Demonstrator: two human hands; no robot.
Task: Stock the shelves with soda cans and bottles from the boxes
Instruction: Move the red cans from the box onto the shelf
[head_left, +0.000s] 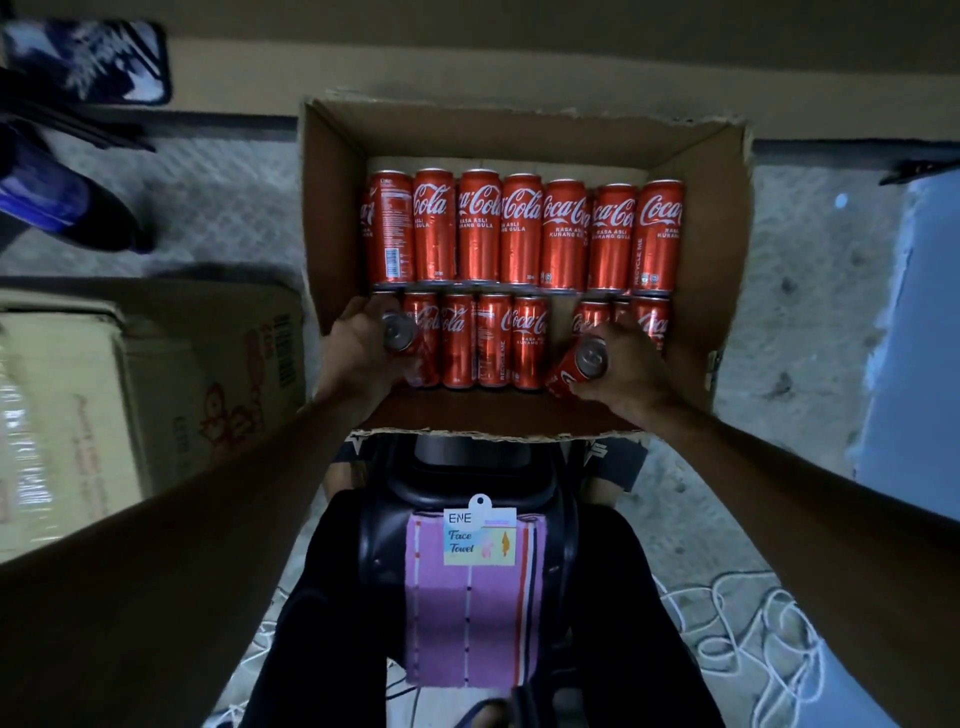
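Note:
An open cardboard box (717, 249) stands on the floor in front of me, holding two rows of red Coca-Cola cans (522, 231) lying on their sides. My left hand (358, 345) grips one red can (399, 332) at the near row's left end, its silver top facing me. My right hand (626, 364) grips another red can (579, 366), tilted up out of the near row's right part, where a gap shows in the row.
A closed, taped cardboard box (130, 395) sits to the left. A pink striped face towel (472, 597) with a label lies on a dark seat below me. A blue bottle (57, 197) is at far left, and a pale blue surface (914, 338) at right.

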